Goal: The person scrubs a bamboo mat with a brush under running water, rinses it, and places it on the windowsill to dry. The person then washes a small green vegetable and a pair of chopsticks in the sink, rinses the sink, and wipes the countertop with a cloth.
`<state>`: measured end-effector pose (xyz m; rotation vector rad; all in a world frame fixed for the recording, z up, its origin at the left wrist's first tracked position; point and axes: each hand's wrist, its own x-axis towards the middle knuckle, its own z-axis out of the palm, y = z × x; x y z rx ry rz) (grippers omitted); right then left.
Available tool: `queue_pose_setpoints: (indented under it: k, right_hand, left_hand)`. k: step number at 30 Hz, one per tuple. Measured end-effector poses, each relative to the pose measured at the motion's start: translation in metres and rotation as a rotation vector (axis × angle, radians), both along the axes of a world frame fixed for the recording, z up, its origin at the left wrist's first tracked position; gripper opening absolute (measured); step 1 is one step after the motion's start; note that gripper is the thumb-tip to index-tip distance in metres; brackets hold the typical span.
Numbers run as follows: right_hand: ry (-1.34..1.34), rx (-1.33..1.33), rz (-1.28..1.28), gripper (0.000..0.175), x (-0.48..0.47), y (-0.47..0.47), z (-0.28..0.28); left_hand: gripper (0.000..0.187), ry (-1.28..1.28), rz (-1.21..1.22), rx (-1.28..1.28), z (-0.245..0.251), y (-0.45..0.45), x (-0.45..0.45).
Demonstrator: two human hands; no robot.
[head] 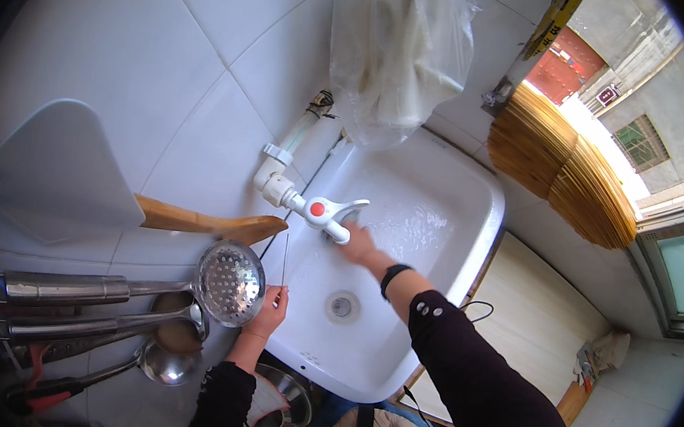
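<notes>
My right hand (359, 244) reaches into a white sink (423, 272), right by the spout of a white plastic tap (317, 210) with a red dot. The hand is blurred and the spout covers part of it, so I cannot tell what its fingers hold. At the sink's left rim, my left hand (269, 315) pinches a thin, straight rod (285, 261) that points up along the rim. Water wets the basin around the drain (341, 306) and beyond the tap.
A steel skimmer (229, 283), a ladle (171, 365) and a wooden-handled spatula (65, 166) hang at the left. A clear plastic bag (401, 63) hangs over the sink's far end. Right are a pale board (534, 290) and a straw mat (563, 165). A metal bowl (298, 396) sits below.
</notes>
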<state>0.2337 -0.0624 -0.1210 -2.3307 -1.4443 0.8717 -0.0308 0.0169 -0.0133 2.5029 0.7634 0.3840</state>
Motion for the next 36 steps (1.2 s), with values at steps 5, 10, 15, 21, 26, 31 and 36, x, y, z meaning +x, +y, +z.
queue_pose_setpoints:
  k: [5,10,15,21,26,31,36]
  right_hand:
    - [0.315,0.043,0.380,0.022,-0.052,-0.041,0.001]
    - [0.188,0.092,0.165,0.025,0.079,-0.021,0.007]
    - [-0.090,0.015,-0.509,0.040,0.142,-0.043,0.000]
    - [0.070,-0.192,-0.375,0.024,-0.001,-0.065,-0.008]
    - [0.390,-0.233,-0.035,0.031,-0.058,-0.057,0.017]
    - [-0.178,-0.211,-0.094,0.033,0.064,-0.043,0.044]
    - [-0.326,-0.321,-0.197,0.026,0.099,-0.084,0.044]
  left_hand:
    - [0.013,0.052,0.029,-0.008,0.004,-0.002,-0.001]
    - [0.014,0.030,0.002,0.016,0.007,-0.002,0.000]
    - [0.014,-0.015,0.008,-0.077,0.005,-0.002,0.000]
    - [0.015,0.020,0.002,0.045,0.004,-0.002,0.000]
    - [0.016,0.004,0.009,0.048,0.006,-0.002,0.002]
    - [0.016,0.032,0.014,0.068,0.008,-0.003,0.000]
    - [0.016,0.007,-0.008,0.099,0.008,-0.001,0.001]
